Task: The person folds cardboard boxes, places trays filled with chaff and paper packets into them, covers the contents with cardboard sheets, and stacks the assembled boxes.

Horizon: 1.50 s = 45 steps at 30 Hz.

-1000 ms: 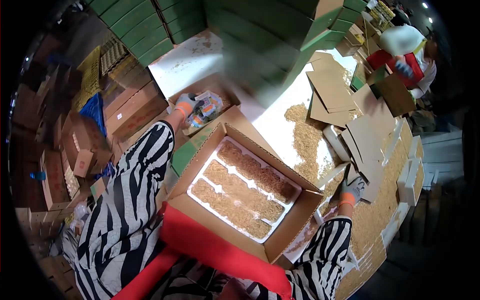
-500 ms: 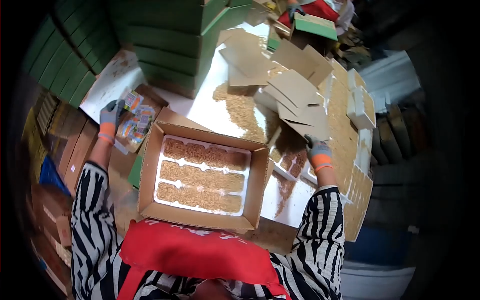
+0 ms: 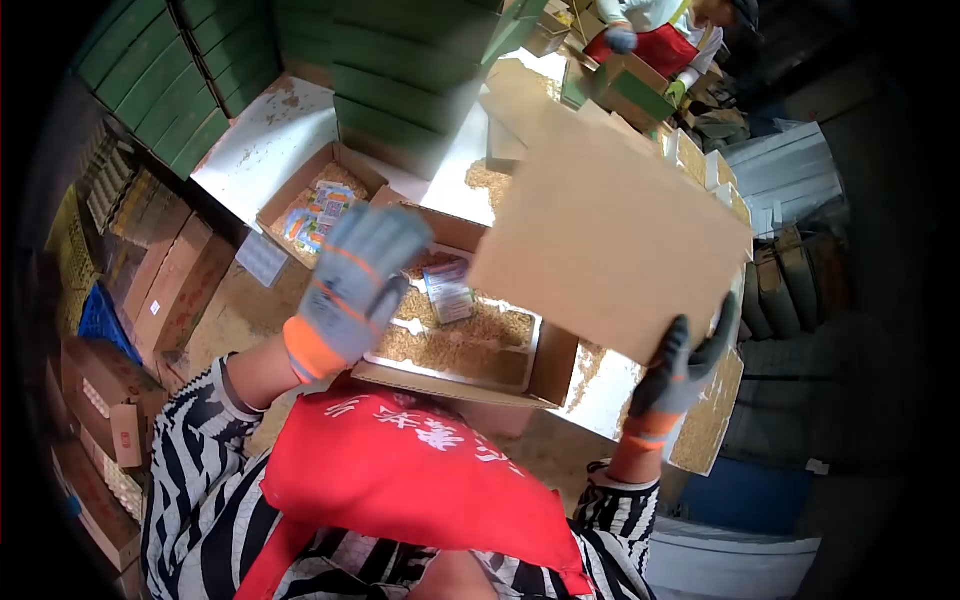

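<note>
In an open cardboard box (image 3: 556, 368) lies a white tray packed with tan flaky filling (image 3: 470, 350). A printed card (image 3: 449, 293) rests on the filling. Over the box's left side is my gloved left hand (image 3: 355, 272), somewhat blurred, its fingers stretched out and nothing seen in them. My gloved right hand (image 3: 683, 375) grips a flat brown cardboard sheet (image 3: 610, 225) by its lower right corner. The tilted sheet covers the box's far right part. Beyond my left hand, a smaller box (image 3: 272, 212) contains several more printed cards (image 3: 325, 208).
Green boxes (image 3: 390, 60) are stacked high at the back left. Filled trays (image 3: 700, 425) line the table's right side. A co-worker in a red apron (image 3: 655, 50) handles a green-and-brown box (image 3: 632, 90) at the far end. Brown cartons (image 3: 175, 295) stand at left.
My left hand has moved from the smaller box to above the large one, where a card now lies. My right hand has lifted a cardboard sheet off the pile toward the box.
</note>
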Tool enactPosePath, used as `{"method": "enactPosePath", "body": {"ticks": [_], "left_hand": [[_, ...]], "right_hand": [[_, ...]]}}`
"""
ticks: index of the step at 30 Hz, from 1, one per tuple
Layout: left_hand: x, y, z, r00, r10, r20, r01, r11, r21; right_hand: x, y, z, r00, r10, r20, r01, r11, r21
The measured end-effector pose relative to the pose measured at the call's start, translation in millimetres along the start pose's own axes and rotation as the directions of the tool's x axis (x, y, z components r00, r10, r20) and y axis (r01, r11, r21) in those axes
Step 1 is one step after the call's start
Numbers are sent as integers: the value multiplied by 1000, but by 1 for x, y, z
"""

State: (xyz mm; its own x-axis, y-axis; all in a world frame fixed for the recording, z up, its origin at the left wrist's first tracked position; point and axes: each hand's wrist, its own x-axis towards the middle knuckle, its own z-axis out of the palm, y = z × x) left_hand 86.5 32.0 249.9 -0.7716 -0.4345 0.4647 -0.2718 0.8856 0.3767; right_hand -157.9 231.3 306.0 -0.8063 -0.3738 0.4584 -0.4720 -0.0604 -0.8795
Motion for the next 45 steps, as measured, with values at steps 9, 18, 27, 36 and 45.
{"method": "enactPosePath", "body": {"ticks": [9, 18, 27, 36, 45], "left_hand": [[-33, -18, 54, 885, -454, 99, 424, 699, -576], [-35, -40, 34, 854, -349, 385, 368, -118, -922], [-56, -40, 101, 651, -515, 558, 758, 394, -520], [36, 10, 36, 882, -383, 274, 456, 548, -701], [203, -212, -36, 483, -619, -619, -355, 508, -785]], "right_hand": [[-42, 21, 30, 523, 192, 831, 724, 415, -551], [-12, 23, 22, 553, 93, 828, 202, 949, -242], [-86, 171, 27, 613, 602, 512, -538, 793, -287], [-50, 141, 4, 703, 431, 565, -682, 635, 363], [106, 5, 76, 819, 244, 520, -573, 410, 710]]}}
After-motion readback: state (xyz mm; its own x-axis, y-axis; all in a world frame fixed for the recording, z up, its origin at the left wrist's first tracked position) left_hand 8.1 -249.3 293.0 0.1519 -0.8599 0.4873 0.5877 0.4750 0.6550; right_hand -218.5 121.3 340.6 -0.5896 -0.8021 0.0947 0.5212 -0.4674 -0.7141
